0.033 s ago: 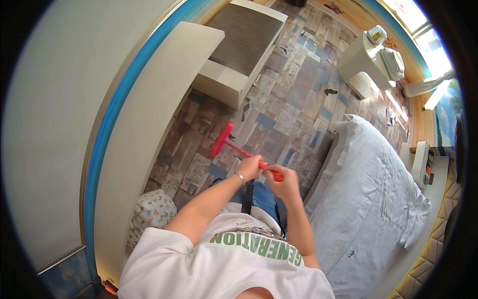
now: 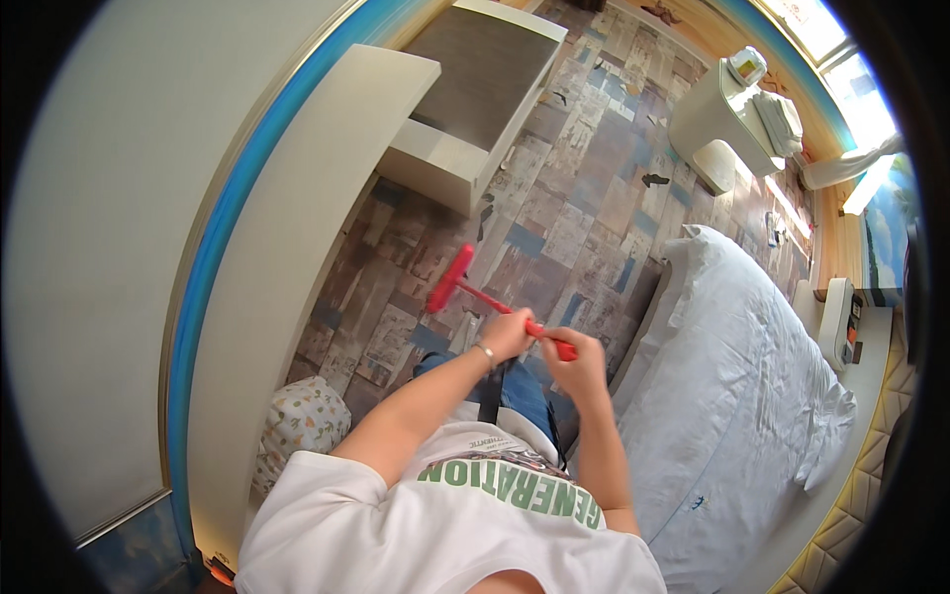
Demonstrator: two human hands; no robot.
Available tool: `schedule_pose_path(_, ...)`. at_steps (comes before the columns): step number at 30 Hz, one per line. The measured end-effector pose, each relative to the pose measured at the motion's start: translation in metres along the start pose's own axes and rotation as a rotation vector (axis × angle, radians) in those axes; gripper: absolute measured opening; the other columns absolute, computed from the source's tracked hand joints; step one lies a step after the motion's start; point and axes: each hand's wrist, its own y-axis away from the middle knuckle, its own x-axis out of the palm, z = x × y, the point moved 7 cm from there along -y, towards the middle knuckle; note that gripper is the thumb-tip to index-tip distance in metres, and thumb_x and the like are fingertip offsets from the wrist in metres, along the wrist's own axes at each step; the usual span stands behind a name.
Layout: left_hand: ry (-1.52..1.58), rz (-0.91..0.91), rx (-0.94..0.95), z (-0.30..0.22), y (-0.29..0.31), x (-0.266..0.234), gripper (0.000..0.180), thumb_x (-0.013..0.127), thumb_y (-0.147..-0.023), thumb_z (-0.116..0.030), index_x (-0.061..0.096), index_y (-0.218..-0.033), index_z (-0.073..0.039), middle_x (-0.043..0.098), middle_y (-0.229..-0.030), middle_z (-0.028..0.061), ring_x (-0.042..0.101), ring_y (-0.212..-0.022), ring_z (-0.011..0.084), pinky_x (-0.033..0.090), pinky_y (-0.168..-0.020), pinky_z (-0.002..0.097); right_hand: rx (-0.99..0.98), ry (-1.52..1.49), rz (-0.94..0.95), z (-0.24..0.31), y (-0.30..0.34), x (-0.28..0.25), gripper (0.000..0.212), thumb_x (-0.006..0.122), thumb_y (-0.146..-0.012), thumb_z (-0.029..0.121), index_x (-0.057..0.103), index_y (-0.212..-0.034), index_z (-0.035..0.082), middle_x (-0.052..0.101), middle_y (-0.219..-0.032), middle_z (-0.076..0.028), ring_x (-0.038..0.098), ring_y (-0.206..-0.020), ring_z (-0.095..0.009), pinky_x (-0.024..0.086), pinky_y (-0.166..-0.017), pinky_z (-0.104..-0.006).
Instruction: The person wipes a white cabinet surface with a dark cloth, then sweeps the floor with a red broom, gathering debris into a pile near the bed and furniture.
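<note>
A red broom (image 2: 451,279) slants across the space in front of my body. Its narrow crosswise head is away from me, low over the wood-patterned floor (image 2: 554,238); whether it touches is hard to tell, and its bristles cannot be made out. My left hand (image 2: 509,335), with a band on the wrist, wraps around the handle. Closer to the handle's end, my right hand (image 2: 580,361) also grips it, and the red tip shows beside the fingers. Dark scraps (image 2: 654,180) lie scattered over the floor.
A bed with rumpled white bedding (image 2: 732,396) stands on my right. Ahead to the left is a low white unit with a dark top (image 2: 475,74). A white stand (image 2: 717,124) holds folded cloths near the window. A patterned bag-like bundle (image 2: 309,421) sits at my left.
Both my hands and the broom have shifted slightly to the right. My grip on the handle stays the same.
</note>
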Motion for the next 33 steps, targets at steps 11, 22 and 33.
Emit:
schedule_pose_path(11,-0.085,0.076,0.049,-0.073,-0.034,-0.005,0.025,0.061,-0.082,-0.034,0.056,-0.088,-0.010,0.064,-0.079,0.0175,0.061,-0.078,0.0382,0.046,-0.064,0.0467,-0.092,-0.179,-0.031,-0.019,-0.016,-0.068,0.007,0.065,-0.077,0.006,0.066,-0.082,0.001,0.063,-0.069,-0.010,0.060,-0.060,-0.015,0.047,-0.059,-0.0257)
schedule_pose_path(22,-0.186,-0.177,-0.378,0.090,-0.048,-0.081,0.043,0.059,-0.081,-0.030,0.054,-0.121,-0.015,0.060,-0.104,0.0251,0.059,-0.097,0.0392,0.047,-0.084,0.0442,-0.007,-0.241,0.082,-0.047,-0.068,0.096,0.027,0.069,-0.079,0.025,0.068,-0.100,0.010,0.067,-0.087,-0.016,0.065,-0.080,-0.029,0.050,-0.072,-0.0332)
schedule_pose_path(33,-0.017,0.073,0.016,-0.012,-0.080,-0.023,0.031,0.059,-0.086,-0.036,0.054,-0.096,-0.008,0.065,-0.083,0.0175,0.062,-0.081,0.0366,0.048,-0.068,0.0438,0.006,0.028,-0.190,-0.005,-0.073,-0.024,0.014,0.069,-0.075,0.019,0.071,-0.080,0.006,0.065,-0.074,-0.015,0.064,-0.066,-0.030,0.050,-0.062,-0.0337)
